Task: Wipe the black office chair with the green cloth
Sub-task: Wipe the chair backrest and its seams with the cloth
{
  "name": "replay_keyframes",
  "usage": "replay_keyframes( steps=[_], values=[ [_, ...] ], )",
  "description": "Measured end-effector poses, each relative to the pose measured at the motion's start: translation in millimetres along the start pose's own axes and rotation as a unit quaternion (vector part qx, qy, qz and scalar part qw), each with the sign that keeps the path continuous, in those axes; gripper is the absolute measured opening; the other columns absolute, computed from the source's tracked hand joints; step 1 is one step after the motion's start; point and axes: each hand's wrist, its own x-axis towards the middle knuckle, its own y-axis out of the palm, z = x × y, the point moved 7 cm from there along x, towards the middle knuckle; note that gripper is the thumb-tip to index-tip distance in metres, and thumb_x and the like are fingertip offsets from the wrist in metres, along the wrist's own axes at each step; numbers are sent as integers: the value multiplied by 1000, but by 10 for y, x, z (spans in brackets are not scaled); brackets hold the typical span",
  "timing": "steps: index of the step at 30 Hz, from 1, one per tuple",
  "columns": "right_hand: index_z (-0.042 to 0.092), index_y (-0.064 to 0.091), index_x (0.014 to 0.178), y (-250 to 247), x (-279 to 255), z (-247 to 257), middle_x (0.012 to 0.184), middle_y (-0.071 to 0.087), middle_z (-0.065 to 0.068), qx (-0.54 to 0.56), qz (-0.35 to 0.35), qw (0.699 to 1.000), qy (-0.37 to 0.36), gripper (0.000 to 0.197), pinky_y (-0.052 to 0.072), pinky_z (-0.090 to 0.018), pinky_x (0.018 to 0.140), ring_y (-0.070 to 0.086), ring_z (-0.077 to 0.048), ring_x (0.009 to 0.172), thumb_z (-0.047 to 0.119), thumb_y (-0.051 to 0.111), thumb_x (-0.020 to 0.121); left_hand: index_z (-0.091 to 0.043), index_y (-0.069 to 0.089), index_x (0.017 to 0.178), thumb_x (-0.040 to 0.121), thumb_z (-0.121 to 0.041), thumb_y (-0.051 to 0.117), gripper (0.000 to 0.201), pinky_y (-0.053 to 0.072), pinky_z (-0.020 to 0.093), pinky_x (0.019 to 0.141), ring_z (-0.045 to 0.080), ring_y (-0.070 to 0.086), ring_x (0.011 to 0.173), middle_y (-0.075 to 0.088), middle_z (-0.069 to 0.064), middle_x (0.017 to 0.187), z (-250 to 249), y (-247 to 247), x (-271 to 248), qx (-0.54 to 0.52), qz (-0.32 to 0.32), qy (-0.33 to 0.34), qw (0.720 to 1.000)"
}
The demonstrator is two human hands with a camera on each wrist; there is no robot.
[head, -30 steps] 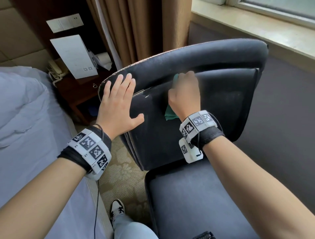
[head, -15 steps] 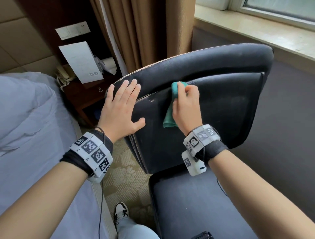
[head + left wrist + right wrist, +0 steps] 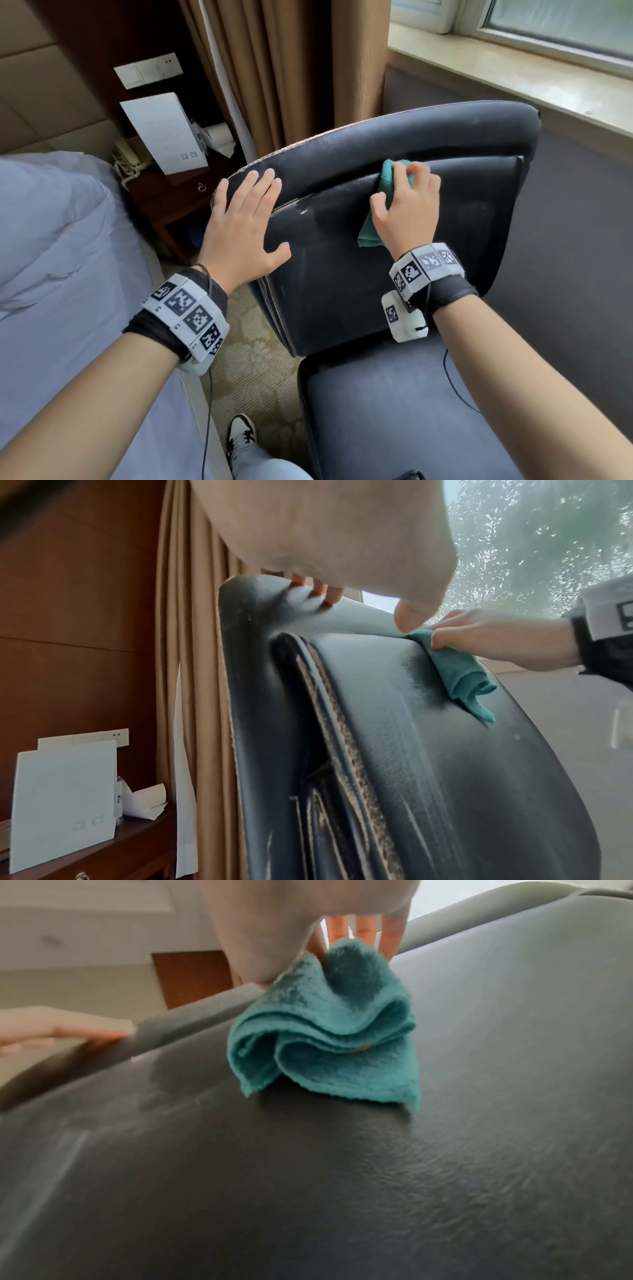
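Since the earlier frame the right hand (image 3: 407, 205) has travelled from the left-centre of the backrest toward 2 o'clock, carrying the green cloth (image 3: 371, 219) up to the seam below the top roll. The left hand (image 3: 245, 222) has not shifted.

The black office chair (image 3: 445, 219) fills the centre of the head view, its backrest facing the person and its seat at 6 o'clock. The cloth lies bunched on the upper backrest panel, touching the leather, with its upper end at the seam.

Grip state: the right hand's fingers are curled round the cloth and clamp it against the panel. The left hand lies flat, fingers straight and together, pressing the left edge of the backrest at 9 o'clock, holding nothing.

Step in hand, as judged: wiping the upper backrest, mid-stroke. Pale scuffing and dust show near the left seam and edge, so much surface appears unwiped. The next move calls for steady downward pressure while the left hand braces the chair against swivelling.

View differences: the left wrist view alone shows the frayed, flaking piping (image 3: 346, 737) down the backrest's side. The right wrist view alone shows the cloth's folded layers (image 3: 329, 1031) and a dull smear on the leather at 9 o'clock of it. Only the head view shows the seat (image 3: 394, 421).
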Motion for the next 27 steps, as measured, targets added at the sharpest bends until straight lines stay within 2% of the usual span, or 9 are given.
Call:
replay_keyframes(
  steps=[2, 6, 9, 14, 17, 22, 25, 27],
  values=[
    [2, 59, 107, 6, 30, 34, 108, 56, -15, -32, -3, 999, -16, 44, 41, -34, 71, 50, -31, 89, 29, 43, 75, -6, 33, 143, 74, -55, 42, 86, 15, 50, 113, 31, 25, 140, 32, 14, 150, -3, 18, 7, -27, -2, 1, 1000],
    [0, 60, 98, 86, 30, 207, 100, 56, -16, -7, -5, 999, -43, 38, 40, -31, 68, 47, -29, 83, 24, 43, 73, -4, 31, 144, 73, -56, 38, 88, 10, 43, 115, 31, 19, 142, 28, 14, 152, 27, 46, 31, -85, -5, 13, 996],
    [-2, 59, 92, 172, -42, 390, 94, 54, -16, 20, 2, 999, -47, 35, 37, -27, 66, 45, -27, 78, 21, 43, 72, -2, 31, 144, 73, -56, 39, 89, 12, 43, 115, 32, 20, 141, 29, 15, 151, 69, 32, 33, -88, -3, 25, 996],
    [-2, 55, 82, 191, -53, 531, 88, 51, -16, 67, 20, 996, -62, 31, 43, -31, 67, 44, -26, 75, 22, 37, 72, -3, 31, 144, 73, -59, 36, 90, 11, 44, 115, 31, 19, 141, 28, 14, 151, 38, 53, 53, -65, 5, 17, 998],
    [-1, 58, 88, 211, -140, 650, 92, 52, -14, 102, 55, 990, -83, 38, 43, -27, 70, 46, -25, 79, 26, 36, 73, -4, 31, 144, 74, -59, 35, 89, 8, 41, 114, 30, 17, 141, 28, 14, 152, 28, 48, 43, -54, 4, 15, 998],
    [-2, 59, 101, 244, -249, 736, 98, 52, -16, 123, 95, 983, -97, 45, 47, -31, 74, 48, -28, 85, 25, 34, 73, -5, 32, 144, 75, -57, 36, 87, 16, 45, 113, 31, 23, 140, 31, 14, 150, 46, -19, 14, -46, 4, 33, 998],
    [-1, 59, 106, 161, -247, 623, 101, 50, -16, 156, 89, 980, -81, 44, 39, -23, 79, 45, -26, 91, 20, 34, 76, -6, 32, 144, 74, -57, 36, 87, 12, 43, 114, 30, 23, 140, 31, 12, 151, 38, -36, -4, -35, 8, 35, 999],
    [-1, 60, 109, 44, -233, 446, 101, 47, -16, 196, 53, 978, -43, 40, 35, -20, 86, 46, -28, 95, 9, 40, 76, -6, 33, 144, 74, -57, 34, 87, 11, 44, 114, 29, 23, 140, 30, 12, 151, 38, -33, -10, -28, 14, 32, 999]
  ],
)
